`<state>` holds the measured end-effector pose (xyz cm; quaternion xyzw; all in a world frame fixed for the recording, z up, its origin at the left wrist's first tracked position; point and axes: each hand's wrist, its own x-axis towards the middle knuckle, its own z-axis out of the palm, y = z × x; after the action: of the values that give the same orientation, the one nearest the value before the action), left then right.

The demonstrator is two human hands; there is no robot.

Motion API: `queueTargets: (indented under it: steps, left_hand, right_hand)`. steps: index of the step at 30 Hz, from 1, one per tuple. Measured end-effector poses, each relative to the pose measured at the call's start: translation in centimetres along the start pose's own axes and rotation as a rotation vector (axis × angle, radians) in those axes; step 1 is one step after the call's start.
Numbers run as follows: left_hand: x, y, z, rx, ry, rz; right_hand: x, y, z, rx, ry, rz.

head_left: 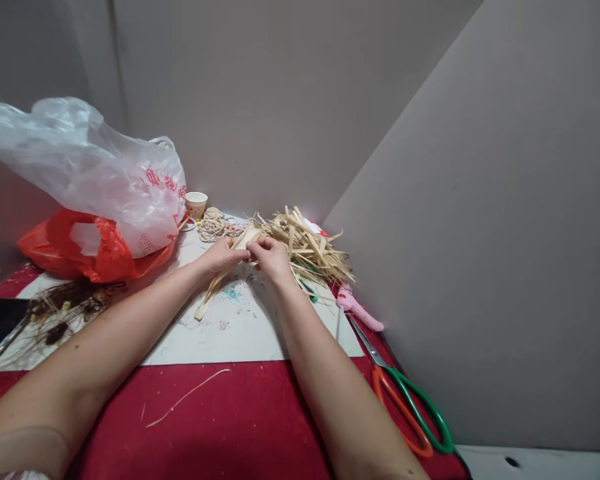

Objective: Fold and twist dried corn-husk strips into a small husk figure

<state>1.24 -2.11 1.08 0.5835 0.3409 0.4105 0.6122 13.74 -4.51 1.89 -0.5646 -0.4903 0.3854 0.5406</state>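
Near the middle of the white board (205, 343), my left hand (221, 256) is closed on a pale, flat dried strip (210, 300), whose lower end hangs down past the fingers toward the board. My right hand (271, 259) is beside it, thumb and finger pinched at the strip's upper part, and the fingertips of both hands meet there. Just behind and to the right lies a heap of dried straw strips (310, 243). A coil of thin beige cord (213, 225) rests behind my left hand.
White plastic bag (105, 173) and red bag (85, 247) at left; paper cup (196, 204) at the back. Dark root-like fibres (63, 310) lie front left. Scissors (405, 393) and a pink-handled tool (360, 310) are at right. Grey walls enclose the back and right.
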Motion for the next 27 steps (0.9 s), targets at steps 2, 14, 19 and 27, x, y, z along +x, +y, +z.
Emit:
queueTargets:
  steps: [2, 14, 19, 27]
  left_hand:
    - [0.0, 0.2, -0.5, -0.053, -0.010, -0.040]
    - [0.4, -0.2, -1.8, -0.031, -0.016, -0.129]
    - [0.5, -0.2, -1.9, 0.088, 0.014, -0.103]
    - [0.4, -0.6, -1.7, 0.166, -0.034, -0.079]
  right_hand:
    - [0.1, 0.6, -0.3, 0.164, -0.002, 0.049]
    - [0.4, 3.8, -2.4, 0.457, -0.276, 0.191]
    - [0.4, 3.6, -1.6, 0.420, -0.045, 0.124]
    - [0.1, 3.9, -0.9, 0.312, 0.054, 0.016]
